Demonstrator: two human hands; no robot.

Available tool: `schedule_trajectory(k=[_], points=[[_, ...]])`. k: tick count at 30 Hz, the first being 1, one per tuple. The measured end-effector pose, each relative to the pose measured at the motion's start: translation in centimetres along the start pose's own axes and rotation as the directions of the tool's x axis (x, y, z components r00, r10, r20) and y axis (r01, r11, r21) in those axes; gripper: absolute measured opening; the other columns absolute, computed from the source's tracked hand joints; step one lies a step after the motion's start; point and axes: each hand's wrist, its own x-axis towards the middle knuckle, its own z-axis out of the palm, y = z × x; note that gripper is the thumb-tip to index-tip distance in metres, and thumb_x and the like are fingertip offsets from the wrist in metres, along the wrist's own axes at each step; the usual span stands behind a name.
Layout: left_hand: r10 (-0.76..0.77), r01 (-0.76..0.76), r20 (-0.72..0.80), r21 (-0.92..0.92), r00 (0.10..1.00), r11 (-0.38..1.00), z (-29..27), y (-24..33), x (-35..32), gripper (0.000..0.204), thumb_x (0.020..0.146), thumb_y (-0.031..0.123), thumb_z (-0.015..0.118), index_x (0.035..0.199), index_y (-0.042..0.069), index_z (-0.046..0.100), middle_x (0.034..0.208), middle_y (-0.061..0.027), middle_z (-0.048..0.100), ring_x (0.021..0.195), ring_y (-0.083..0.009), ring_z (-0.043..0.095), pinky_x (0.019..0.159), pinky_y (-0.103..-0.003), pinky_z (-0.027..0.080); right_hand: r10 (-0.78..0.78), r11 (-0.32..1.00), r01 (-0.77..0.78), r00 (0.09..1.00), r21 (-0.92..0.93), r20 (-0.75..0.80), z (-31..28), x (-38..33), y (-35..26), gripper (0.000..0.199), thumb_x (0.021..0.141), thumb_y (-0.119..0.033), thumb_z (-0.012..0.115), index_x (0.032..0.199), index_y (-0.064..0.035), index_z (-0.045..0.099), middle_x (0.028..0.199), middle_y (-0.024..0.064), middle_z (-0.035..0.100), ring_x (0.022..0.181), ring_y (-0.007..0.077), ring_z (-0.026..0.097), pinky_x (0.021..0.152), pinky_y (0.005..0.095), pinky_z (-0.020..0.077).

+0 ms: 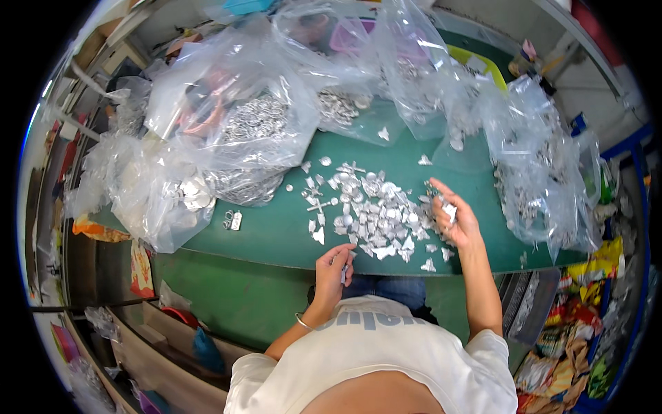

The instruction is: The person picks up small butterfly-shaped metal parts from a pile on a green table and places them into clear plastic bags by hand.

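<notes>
A loose pile of small silvery metal pieces [386, 214] lies on the green tabletop [269, 241]; flat shapes, discs and crosses are among them. At the table's front edge, my left hand [334, 270] is closed on a small grey metal piece [343, 274]. To the right of the pile, my right hand [458, 219] is curled round a few silvery metal pieces [449, 210], partly hidden by the fingers. Their exact kind is too small to tell.
Clear plastic bags full of silvery parts crowd the table's back and left [255, 131], and another bag [541, 179] stands at the right. A yellow-green basin [486, 65] sits behind. Two small metal pieces [232, 220] lie apart at left. Colourful packages [562, 331] fill the lower right.
</notes>
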Motion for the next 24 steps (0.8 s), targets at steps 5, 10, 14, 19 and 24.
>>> schedule_trajectory(k=[5, 10, 14, 19, 24], points=[[0.136, -0.133, -0.081, 0.041, 0.987, 0.99, -1.0, 0.6, 1.1, 0.02, 0.089, 0.011, 0.05, 0.101, -0.003, 0.058, 0.064, 0.0004, 0.045, 0.046, -0.0052, 0.041, 0.034, -0.019, 0.028, 0.238, 0.925, -0.208, 0.97, -0.317, 0.058, 5.3, 3.5, 0.8, 0.037, 0.088, -0.013, 0.046, 0.12, 0.0047, 0.04, 0.084, 0.0166, 0.055, 0.046, 0.0129, 0.042, 0.034, 0.0222, 0.0304], [0.458, -0.416, -0.186, 0.224, 0.87, 0.881, -1.8, 0.4, 2.7, 0.02, 0.091, 0.01, 0.046, 0.099, -0.004, 0.057, 0.062, -0.0009, 0.046, 0.045, -0.0058, 0.041, 0.035, -0.019, 0.03, 0.181, 0.955, -0.126, 0.966, -0.27, 0.187, 13.7, 11.7, -1.5, 0.028, 0.087, -0.014, 0.047, 0.11, 0.0023, 0.043, 0.083, 0.0139, 0.053, 0.051, 0.0145, 0.046, 0.035, 0.0233, 0.0334], [0.642, -0.582, -0.19, 0.292, 0.743, 0.759, -1.5, -0.9, 3.9, 0.018, 0.091, 0.008, 0.045, 0.095, -0.004, 0.058, 0.057, 0.0001, 0.046, 0.044, -0.0047, 0.042, 0.038, -0.019, 0.031, 0.111, 0.993, -0.105, 0.984, -0.048, 0.137, 19.4, 23.6, -6.7, 0.041, 0.088, -0.016, 0.045, 0.125, -0.0005, 0.033, 0.113, 0.0213, 0.047, 0.095, 0.0287, 0.055, 0.065, 0.0356, 0.0543], [0.654, -0.585, -0.208, 0.309, 0.728, 0.75, -1.8, -1.0, 3.6, 0.015, 0.089, 0.006, 0.047, 0.095, -0.003, 0.059, 0.059, -0.0003, 0.048, 0.046, -0.0052, 0.044, 0.038, -0.019, 0.032, -0.203, 0.946, 0.209, 0.978, -0.249, 0.049, 24.0, 26.7, -4.4, 0.065, 0.088, -0.024, 0.049, 0.138, -0.0003, 0.015, 0.141, 0.0231, 0.013, 0.13, 0.0367, 0.019, 0.104, 0.0499, 0.0242], [0.717, -0.635, -0.176, 0.356, 0.674, 0.685, -2.0, -1.2, 3.8, 0.016, 0.09, 0.005, 0.046, 0.096, -0.003, 0.059, 0.056, -0.0003, 0.046, 0.046, -0.0051, 0.042, 0.04, -0.019, 0.032, -0.531, 0.363, 0.646, 0.735, -0.671, 0.421, 19.0, 22.9, -0.6, 0.037, 0.089, -0.019, 0.052, 0.12, 0.0017, 0.05, 0.12, 0.0133, 0.052, 0.116, 0.0206, 0.046, 0.098, 0.0322, 0.0345]])
